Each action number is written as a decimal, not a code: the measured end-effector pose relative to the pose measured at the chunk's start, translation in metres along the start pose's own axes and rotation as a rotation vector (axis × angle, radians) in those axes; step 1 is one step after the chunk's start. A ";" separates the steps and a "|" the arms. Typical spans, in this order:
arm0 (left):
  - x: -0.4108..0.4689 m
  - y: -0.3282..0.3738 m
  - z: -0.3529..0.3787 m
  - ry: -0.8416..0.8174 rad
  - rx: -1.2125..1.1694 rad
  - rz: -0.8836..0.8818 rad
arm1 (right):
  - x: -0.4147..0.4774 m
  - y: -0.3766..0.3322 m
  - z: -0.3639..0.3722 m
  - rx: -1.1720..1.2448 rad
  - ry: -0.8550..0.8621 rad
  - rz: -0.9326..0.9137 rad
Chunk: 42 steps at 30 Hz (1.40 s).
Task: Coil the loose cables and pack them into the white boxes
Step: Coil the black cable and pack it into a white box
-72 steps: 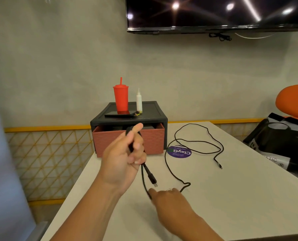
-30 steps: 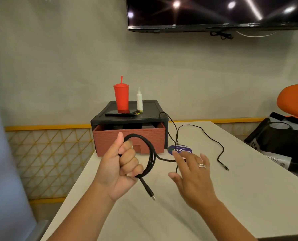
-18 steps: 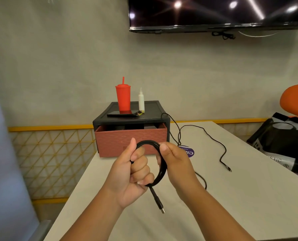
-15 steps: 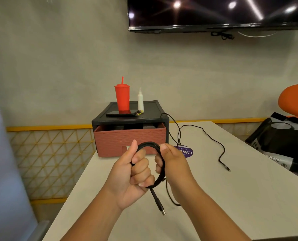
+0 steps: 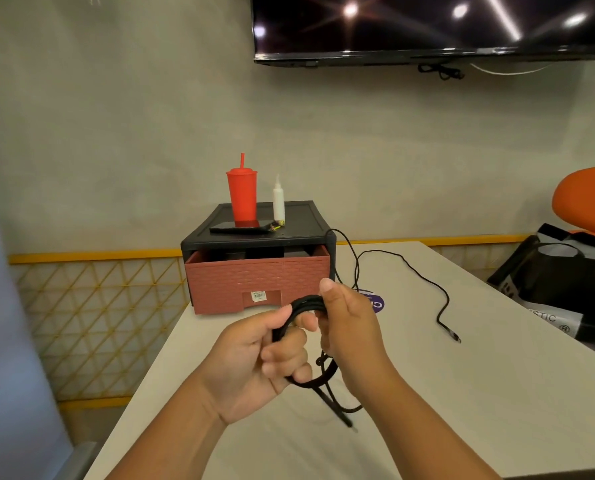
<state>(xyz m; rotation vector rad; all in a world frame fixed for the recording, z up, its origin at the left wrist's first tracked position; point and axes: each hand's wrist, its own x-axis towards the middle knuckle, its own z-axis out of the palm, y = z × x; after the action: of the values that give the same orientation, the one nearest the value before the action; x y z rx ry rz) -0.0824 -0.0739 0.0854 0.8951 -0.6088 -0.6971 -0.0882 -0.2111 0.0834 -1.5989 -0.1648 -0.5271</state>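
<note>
Cable (image 5: pixel 304 302) loops clenched in left hand (image 5: pixel 254 355) and right hand (image 5: pixel 353 327) grips (plug end dangling below).

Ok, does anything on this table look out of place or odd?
The brick-red drawer sits partly pulled out of its black cabinet. An uncoiled tail of the black cable sprawls across the table. Nothing looks spilled or damaged.

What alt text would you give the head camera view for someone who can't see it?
A left hand and right hand grip a half-coiled black cable over a pale table; the rest trails right. Behind, a drawer unit carries a red cup and white bottle.
</note>
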 end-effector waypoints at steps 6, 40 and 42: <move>0.006 0.009 0.011 0.136 -0.256 0.258 | -0.013 0.022 -0.002 0.219 -0.039 0.123; 0.013 -0.005 -0.007 0.388 1.849 0.047 | -0.001 0.029 -0.083 -1.542 -0.263 -0.625; 0.010 -0.003 -0.006 0.393 1.712 0.032 | 0.003 0.032 -0.092 -1.549 -0.253 -0.651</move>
<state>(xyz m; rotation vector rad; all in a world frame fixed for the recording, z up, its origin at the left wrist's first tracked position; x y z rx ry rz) -0.0725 -0.0795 0.0818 2.4987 -0.7978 0.2405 -0.0942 -0.3047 0.0570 -3.1595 -0.5673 -1.0760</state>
